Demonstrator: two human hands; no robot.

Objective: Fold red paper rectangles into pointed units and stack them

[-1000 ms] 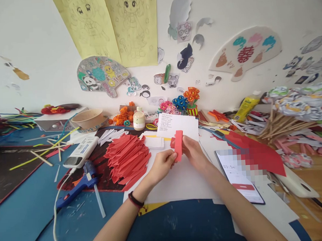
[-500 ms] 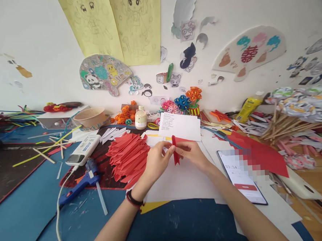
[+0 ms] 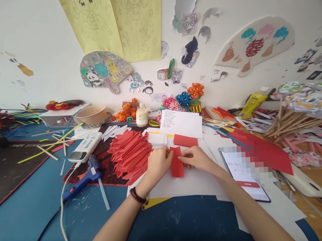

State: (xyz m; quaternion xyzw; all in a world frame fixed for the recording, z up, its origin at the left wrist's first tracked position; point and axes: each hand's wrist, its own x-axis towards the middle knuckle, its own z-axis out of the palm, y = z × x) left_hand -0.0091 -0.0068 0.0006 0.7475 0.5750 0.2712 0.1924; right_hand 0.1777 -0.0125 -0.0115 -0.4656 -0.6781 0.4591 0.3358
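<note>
A small red paper rectangle (image 3: 177, 166) stands between my two hands, its broad face toward me, above white sheets (image 3: 159, 188). My left hand (image 3: 158, 165) pinches its upper left edge between thumb and curled fingers. At the right edge, my right hand (image 3: 198, 159) grips it, with some fingertips hidden behind the paper. Just beyond lies another red paper piece (image 3: 186, 140). A heap of folded red paper pieces (image 3: 129, 155) is left of my left hand, close to its wrist.
A blue glue gun (image 3: 84, 183) and a white power bank (image 3: 85, 148) with a cable lie left. At right are a phone (image 3: 245, 177), a large red sheet (image 3: 263, 150) and a bundle of sticks (image 3: 289, 118). Behind stand a handwritten card (image 3: 181, 124) and a bottle (image 3: 141, 115).
The red paper in my hands went from a narrow, folded edge-on shape to showing its broad face. My hands moved slightly lower, and the red piece behind is more exposed.
</note>
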